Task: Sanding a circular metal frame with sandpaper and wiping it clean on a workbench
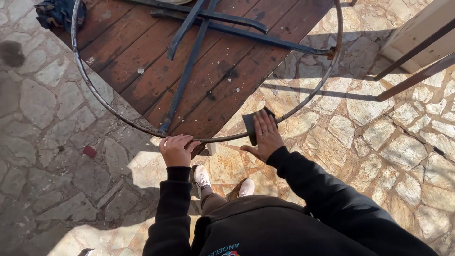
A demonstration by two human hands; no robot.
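A large round metal frame [90, 80] with dark crossbars [189, 66] lies on a worn wooden table [227, 57] and overhangs its near corner. My left hand [176, 149] grips the near part of the ring, fingers curled over the rim. My right hand [266, 137] presses a dark sheet of sandpaper [250, 124] flat against the ring a little to the right, where the ring hangs past the table edge. Both arms wear black sleeves.
The ground is irregular pale stone paving [379, 132]. A dark bundle of cloth [59, 13] sits on the table's far left corner. Rusty metal bars and a pale board [417, 52] stand at the right. My shoes [203, 176] are just below the table corner.
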